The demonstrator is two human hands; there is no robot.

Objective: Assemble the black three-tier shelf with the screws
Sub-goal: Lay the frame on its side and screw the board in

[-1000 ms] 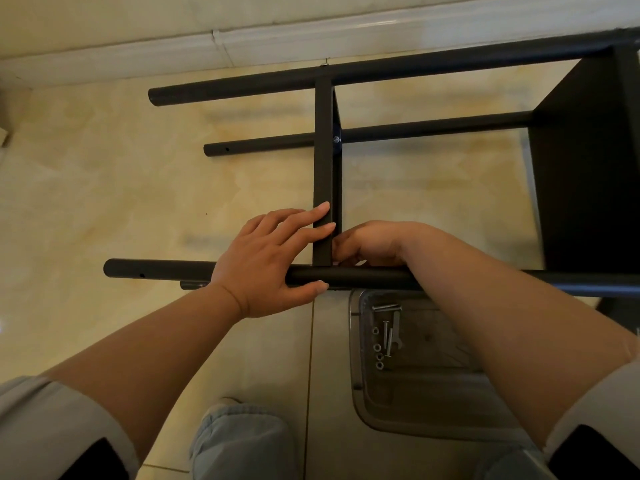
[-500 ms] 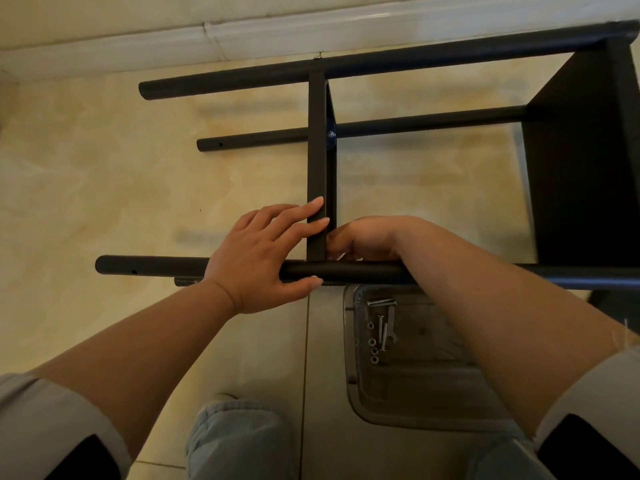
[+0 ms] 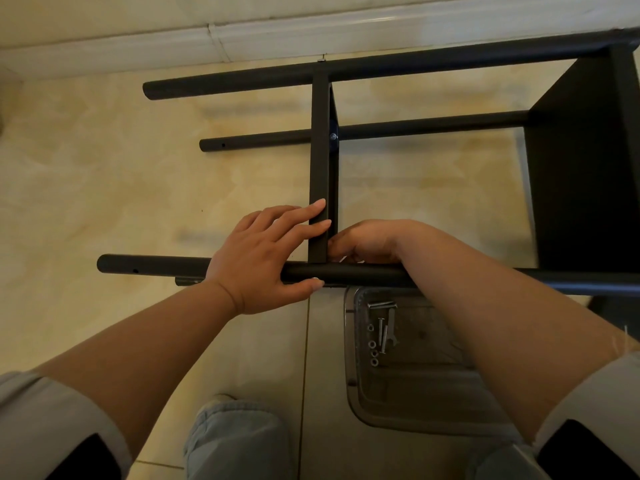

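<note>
- Beige tiled floor [image 3: 104,188] runs up to a white skirting board [image 3: 277,32] along the top; the black shelf [image 3: 585,174] lies on its side across it.
- Left hand [image 3: 266,258] lies over the near pole [image 3: 156,266], fingers straight and flat against the edge of the middle panel [image 3: 320,161], thumb tucked under the pole; it presses rather than grasps.
- Right hand [image 3: 367,242] sits just right of that panel where it meets the near pole, fingers curled down behind the pole. What they hold is hidden, so I cannot tell whether it grips anything.
- Right forearm crosses over the near pole.
- Middle panel stands on edge between the near pole and the far pole [image 3: 346,72]; a silver screw head [image 3: 333,136] shows where it meets the low pole [image 3: 415,128] behind.
- At right a larger black panel [image 3: 588,133] joins the same poles.
- Near pole's free left end shows small holes, as does the low pole's end.
- Just below the near pole, under the right forearm, a clear tray [image 3: 415,410] rests on the floor, holding loose screws [image 3: 381,329], nuts [image 3: 373,353] and a small spanner [image 3: 391,332].
- Grey sleeves are at both bottom corners, and a denim-clad knee [image 3: 239,441] is at bottom centre.
</note>
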